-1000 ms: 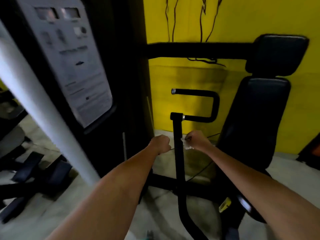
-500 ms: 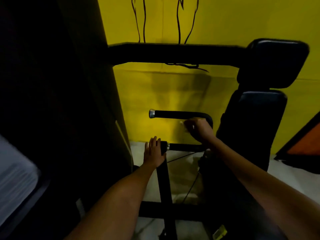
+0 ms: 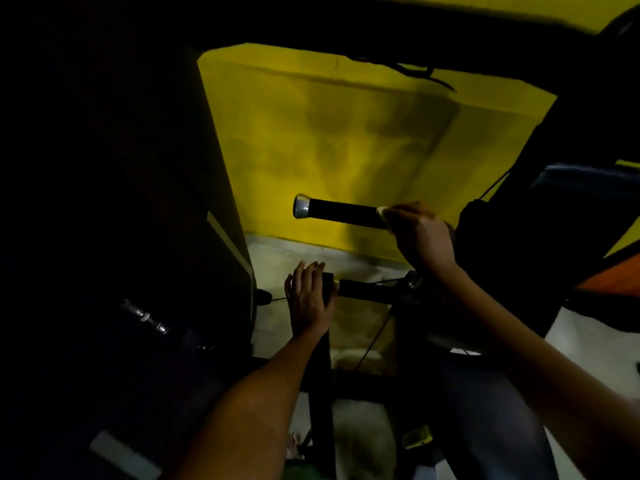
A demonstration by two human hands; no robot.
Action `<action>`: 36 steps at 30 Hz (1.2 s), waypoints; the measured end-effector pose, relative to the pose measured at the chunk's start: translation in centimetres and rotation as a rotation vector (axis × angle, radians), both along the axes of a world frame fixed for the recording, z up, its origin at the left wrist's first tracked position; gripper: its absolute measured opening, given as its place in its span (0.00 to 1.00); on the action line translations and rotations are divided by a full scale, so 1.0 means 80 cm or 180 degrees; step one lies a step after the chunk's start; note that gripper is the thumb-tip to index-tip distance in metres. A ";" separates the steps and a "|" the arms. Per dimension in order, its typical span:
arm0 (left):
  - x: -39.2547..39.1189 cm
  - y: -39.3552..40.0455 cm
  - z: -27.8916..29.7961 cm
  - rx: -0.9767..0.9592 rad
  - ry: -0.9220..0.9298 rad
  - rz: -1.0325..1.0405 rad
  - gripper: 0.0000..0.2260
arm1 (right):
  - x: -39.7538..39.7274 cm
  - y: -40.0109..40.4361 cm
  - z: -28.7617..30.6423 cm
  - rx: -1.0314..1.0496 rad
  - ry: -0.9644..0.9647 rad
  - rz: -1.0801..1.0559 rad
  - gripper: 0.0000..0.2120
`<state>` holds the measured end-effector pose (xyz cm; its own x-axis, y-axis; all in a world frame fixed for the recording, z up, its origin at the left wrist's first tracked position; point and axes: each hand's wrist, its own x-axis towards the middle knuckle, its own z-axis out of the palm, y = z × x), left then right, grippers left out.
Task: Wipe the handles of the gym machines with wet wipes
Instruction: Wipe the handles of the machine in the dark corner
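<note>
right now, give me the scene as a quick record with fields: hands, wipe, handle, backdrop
left hand: left hand rests with straight fingers on the top of the black upright post
right hand: right hand grips the upper handle through the wet wipe
handle: black grip, silver end cap, horizontal
backdrop: yellow wall

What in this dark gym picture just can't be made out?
- Head view: most of the wipe is hidden inside the right hand on the handle.
- The machine at left is lost in darkness.
- The post top under the left hand is covered by the palm.
</note>
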<state>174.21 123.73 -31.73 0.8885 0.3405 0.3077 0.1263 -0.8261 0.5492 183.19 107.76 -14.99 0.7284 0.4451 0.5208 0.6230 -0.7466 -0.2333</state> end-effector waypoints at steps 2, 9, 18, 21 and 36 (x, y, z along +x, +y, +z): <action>0.003 -0.005 -0.004 -0.0063 -0.0123 0.0107 0.25 | 0.006 0.009 -0.003 0.0225 0.0069 0.0127 0.11; 0.012 -0.008 -0.027 0.0099 -0.0596 0.0281 0.24 | 0.032 0.025 0.010 0.0500 0.0223 0.0627 0.07; 0.013 -0.009 -0.026 0.0087 -0.0638 0.0370 0.16 | 0.051 0.133 0.009 -0.0673 0.0346 0.1751 0.13; 0.013 -0.007 -0.030 0.0172 -0.0705 0.0350 0.19 | 0.069 0.112 0.003 -0.1016 0.0564 0.1944 0.14; 0.015 -0.006 -0.032 0.0124 -0.0665 0.0285 0.19 | 0.126 0.083 -0.037 -0.1936 0.0576 0.1277 0.14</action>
